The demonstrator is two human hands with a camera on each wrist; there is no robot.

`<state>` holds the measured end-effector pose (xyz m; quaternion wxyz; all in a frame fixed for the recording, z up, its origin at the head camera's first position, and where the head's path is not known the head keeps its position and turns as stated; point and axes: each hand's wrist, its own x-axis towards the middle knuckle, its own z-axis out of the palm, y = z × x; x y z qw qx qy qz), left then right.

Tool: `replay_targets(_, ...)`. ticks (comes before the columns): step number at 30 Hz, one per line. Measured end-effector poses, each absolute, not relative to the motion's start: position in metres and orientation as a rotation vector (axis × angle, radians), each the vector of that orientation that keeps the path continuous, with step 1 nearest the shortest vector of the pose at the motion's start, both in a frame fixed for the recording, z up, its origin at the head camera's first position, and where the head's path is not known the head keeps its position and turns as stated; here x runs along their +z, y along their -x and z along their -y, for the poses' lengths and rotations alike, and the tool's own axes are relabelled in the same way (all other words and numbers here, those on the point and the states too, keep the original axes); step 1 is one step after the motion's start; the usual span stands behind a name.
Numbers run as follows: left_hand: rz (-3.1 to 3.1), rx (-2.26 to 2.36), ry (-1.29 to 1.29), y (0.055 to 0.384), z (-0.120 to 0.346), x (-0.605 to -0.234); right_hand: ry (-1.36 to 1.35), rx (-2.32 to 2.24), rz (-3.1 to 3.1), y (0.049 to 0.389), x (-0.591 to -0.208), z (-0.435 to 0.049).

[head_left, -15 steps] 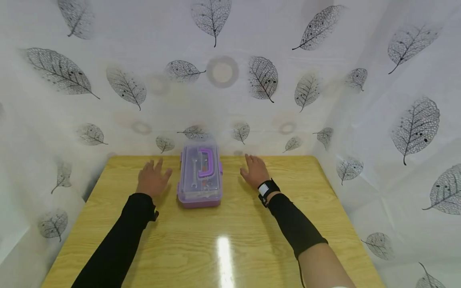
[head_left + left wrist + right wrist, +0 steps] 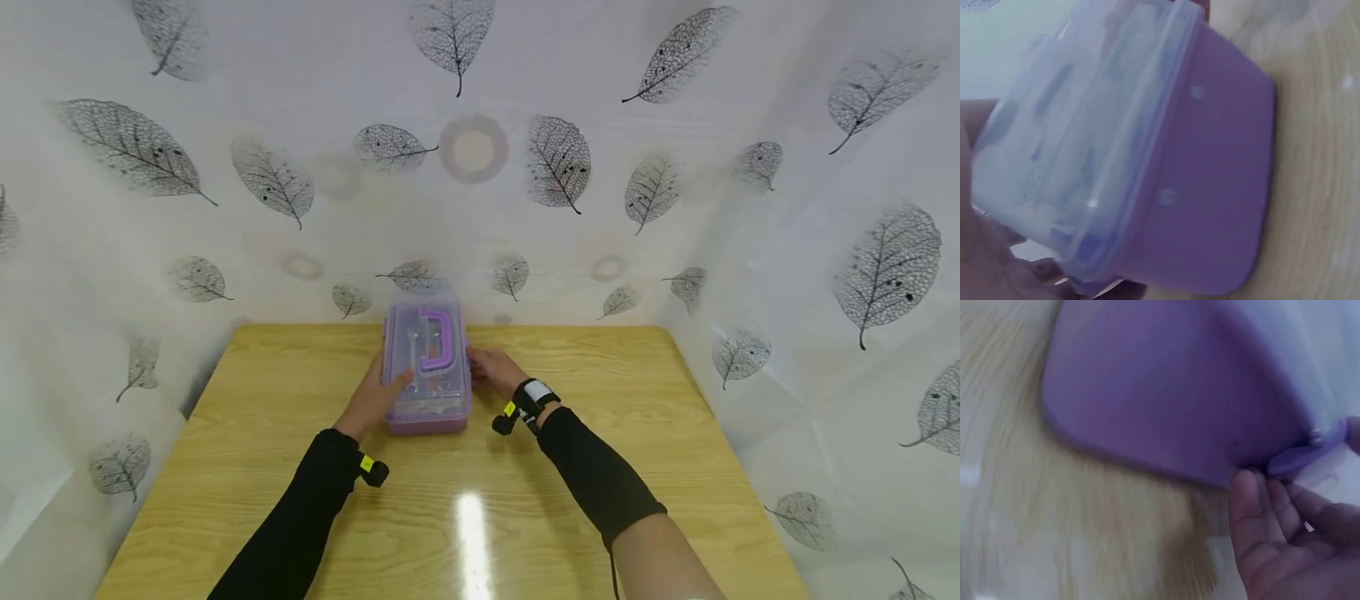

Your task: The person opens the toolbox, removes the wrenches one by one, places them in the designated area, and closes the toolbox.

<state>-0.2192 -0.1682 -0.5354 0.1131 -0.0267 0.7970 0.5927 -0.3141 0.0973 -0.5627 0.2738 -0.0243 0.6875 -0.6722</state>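
A purple toolbox [image 2: 431, 426] with a clear lid stands on the table near its back edge. Its bright purple handle [image 2: 446, 340] lies folded on the lid, and through the plastic a wrench [image 2: 412, 354] shows. At the box's left side my left hand [image 2: 372, 398] holds on, thumb over the lid and fingers down the side wall. My right hand [image 2: 497, 372] is at the opposite side. There, in the right wrist view, its fingers curl under a purple latch [image 2: 1297, 460], with the thumb at the latch's upper end.
The wood-grain table [image 2: 585, 367] ends against a white curtain [image 2: 480, 225] printed with grey leaves, which also runs along both sides. A small black camera [image 2: 373, 472] sits on the left wrist, another camera [image 2: 504, 423] on the right.
Both hands have moved inward from the table on either side to the toolbox. The left now holds its side and the right grasps the latch. The toolbox has stayed in place.
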Motion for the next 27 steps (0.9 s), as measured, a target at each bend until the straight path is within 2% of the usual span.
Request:
replay_targets(7, -2.360, 1.807, 0.044, 0.221, 0.157, -0.534, -0.098, -1.924, -1.691, 0.320, -0.555, -0.105)
replay_targets(14, -2.374, 1.812, 0.032, 0.219, 0.155, -0.530, -0.039, -1.825, -1.966, 0.328, -0.548, -0.118)
replay_targets(17, -2.408, 1.768, 0.041, 0.217, 0.157, -0.530, 0.043, -1.619, -2.295, 0.329, -0.554, -0.127)
replay_targets(21, -2.440, 1.691, 0.048, 0.221, 0.173, -0.534, 0.217, -1.113, -2.749, 0.326, -0.569, -0.143)
replay_targets(27, -2.796, 1.314, -0.003, 0.231, 0.217, -0.535, 0.280, -0.913, -2.989, 0.324, -0.574, -0.166)
